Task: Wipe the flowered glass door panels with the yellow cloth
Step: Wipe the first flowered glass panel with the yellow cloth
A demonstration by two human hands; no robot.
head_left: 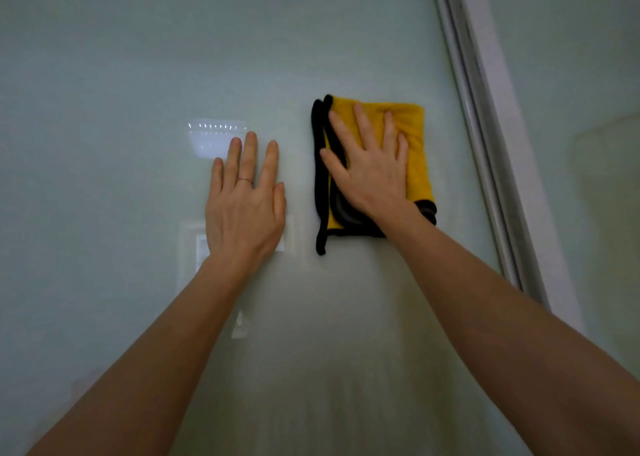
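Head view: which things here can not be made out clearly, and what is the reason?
- Flowers on the glass door panel: none visible in the head view; the glass looks plain and dim.
- Glass under the yellow cloth: covered by the cloth and the right hand.
- Pale rectangles beside the left hand: blurred, unidentifiable.
- Panel's top and bottom: cut off by the picture edges.

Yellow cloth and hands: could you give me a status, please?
Right hand flat, pressing yellow cloth to glass panel. Left hand flat on panel. Nothing blocking.
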